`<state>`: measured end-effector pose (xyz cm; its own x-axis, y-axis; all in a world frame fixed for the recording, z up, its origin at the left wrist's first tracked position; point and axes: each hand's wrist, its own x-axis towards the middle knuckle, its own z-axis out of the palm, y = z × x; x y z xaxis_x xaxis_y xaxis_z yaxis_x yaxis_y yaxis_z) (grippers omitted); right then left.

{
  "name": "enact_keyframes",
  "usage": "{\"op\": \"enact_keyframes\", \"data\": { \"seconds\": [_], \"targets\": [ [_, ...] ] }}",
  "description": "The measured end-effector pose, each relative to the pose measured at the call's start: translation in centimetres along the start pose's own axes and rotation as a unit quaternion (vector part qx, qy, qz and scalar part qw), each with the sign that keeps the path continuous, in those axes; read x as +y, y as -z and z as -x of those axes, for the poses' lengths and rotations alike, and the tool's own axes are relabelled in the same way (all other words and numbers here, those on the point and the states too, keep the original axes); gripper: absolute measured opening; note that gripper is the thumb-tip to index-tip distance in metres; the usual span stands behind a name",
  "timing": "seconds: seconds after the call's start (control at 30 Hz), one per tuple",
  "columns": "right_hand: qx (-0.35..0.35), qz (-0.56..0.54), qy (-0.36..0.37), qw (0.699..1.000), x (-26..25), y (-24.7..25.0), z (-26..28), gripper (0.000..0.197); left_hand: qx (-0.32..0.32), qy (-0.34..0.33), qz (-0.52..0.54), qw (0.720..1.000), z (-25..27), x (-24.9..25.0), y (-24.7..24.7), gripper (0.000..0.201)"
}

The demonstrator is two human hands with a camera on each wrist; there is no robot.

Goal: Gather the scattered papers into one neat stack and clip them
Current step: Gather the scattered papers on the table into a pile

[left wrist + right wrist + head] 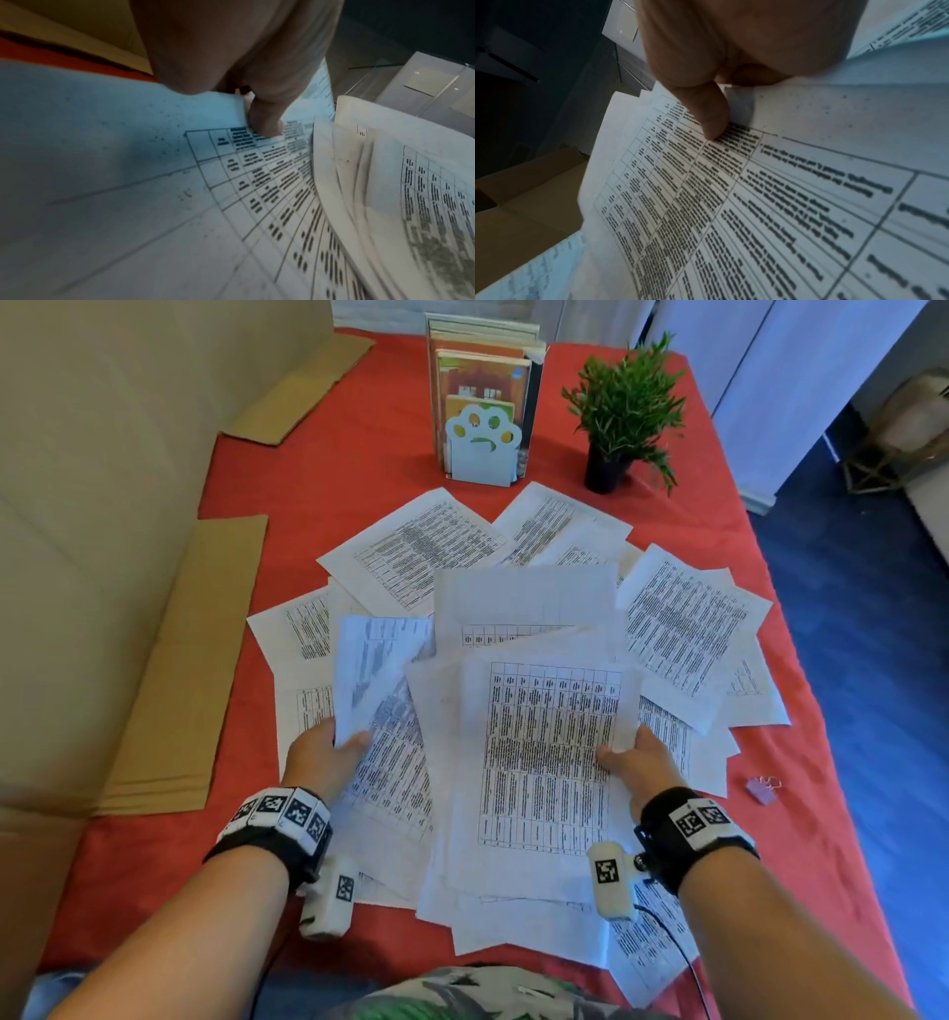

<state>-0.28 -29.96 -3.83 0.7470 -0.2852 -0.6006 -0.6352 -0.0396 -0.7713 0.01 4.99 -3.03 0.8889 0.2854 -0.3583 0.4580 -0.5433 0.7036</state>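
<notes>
Printed table sheets (421,541) lie fanned across the red cloth. My left hand (328,752) pinches the edge of a lifted sheet (377,670), thumb on top; the thumb shows in the left wrist view (264,119) pressing that sheet (231,182). My right hand (629,757) pinches a loose bundle of sheets (549,752) at its right edge; its thumb (711,119) lies on the top printed page (757,203). A lilac binder clip (762,788) rests on the cloth to the right of the papers.
A paw-shaped bookend with books (482,439) and a potted plant (624,413) stand at the back of the red table (308,469). Flat cardboard pieces (179,680) lie along the left. The table's right edge drops to a blue floor (873,660).
</notes>
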Motion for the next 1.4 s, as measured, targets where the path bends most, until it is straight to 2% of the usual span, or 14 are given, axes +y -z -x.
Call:
{"op": "enact_keyframes", "data": {
  "seconds": [0.13,0.23,0.4,0.47,0.63,0.7,0.77,0.83,0.9,0.97,1.07,1.17,1.27,1.4],
  "targets": [
    [-0.006,-0.022,0.009,1.000,0.2,-0.3,0.0,0.042,0.058,-0.021,-0.021,0.998,-0.2,-0.2,0.6,0.026],
    [-0.021,-0.069,0.008,0.997,-0.2,-0.4,0.5,0.040,0.097,-0.020,0.032,0.995,-0.1,-0.1,0.9,0.024],
    [-0.081,-0.120,0.013,0.989,-1.2,-2.0,1.6,0.036,0.041,0.006,0.119,0.992,0.7,0.4,0.7,0.042],
    [-0.092,-0.087,0.032,0.991,-1.5,-3.6,2.4,0.042,0.001,0.032,0.107,0.994,0.9,0.7,0.2,0.054],
    [-0.123,0.038,0.054,0.990,-1.0,-6.5,2.6,0.058,-0.061,0.027,0.109,0.992,1.8,0.1,-1.4,0.055],
    [-0.060,0.147,0.090,0.983,-1.1,-6.0,2.0,0.048,-0.052,0.025,0.078,0.995,1.8,-0.4,-1.5,0.053],
    [0.059,0.280,0.090,0.954,-1.2,-4.4,1.3,0.047,-0.031,0.019,0.075,0.997,1.6,-0.8,-1.0,0.052],
    [0.149,0.403,0.044,0.902,-0.8,-2.2,0.7,0.058,-0.014,0.013,0.072,0.997,1.4,-1.0,-0.3,0.050],
    [0.169,0.439,-0.010,0.882,-0.1,-0.4,0.5,0.070,-0.008,0.011,0.074,0.997,1.4,-1.2,0.1,0.048],
    [0.168,0.438,-0.042,0.882,0.4,0.5,0.2,0.069,-0.003,0.011,0.082,0.997,1.0,-1.4,0.5,0.047],
    [0.148,0.461,-0.025,0.874,0.5,1.1,-0.6,0.036,0.011,0.018,0.077,0.997,0.4,-1.7,1.0,0.049],
    [0.094,0.392,0.046,0.914,-0.4,1.9,-1.6,0.006,0.032,0.045,0.107,0.993,-0.3,-2.2,1.7,0.050],
    [0.128,0.319,0.095,0.934,-2.8,3.5,-2.6,0.006,0.039,0.062,0.125,0.989,-1.1,-2.6,2.2,0.046],
    [0.209,0.261,0.074,0.939,-5.6,6.0,-5.0,0.017,0.042,0.065,0.185,0.980,-1.6,-1.4,1.4,0.046]
  ]
}}
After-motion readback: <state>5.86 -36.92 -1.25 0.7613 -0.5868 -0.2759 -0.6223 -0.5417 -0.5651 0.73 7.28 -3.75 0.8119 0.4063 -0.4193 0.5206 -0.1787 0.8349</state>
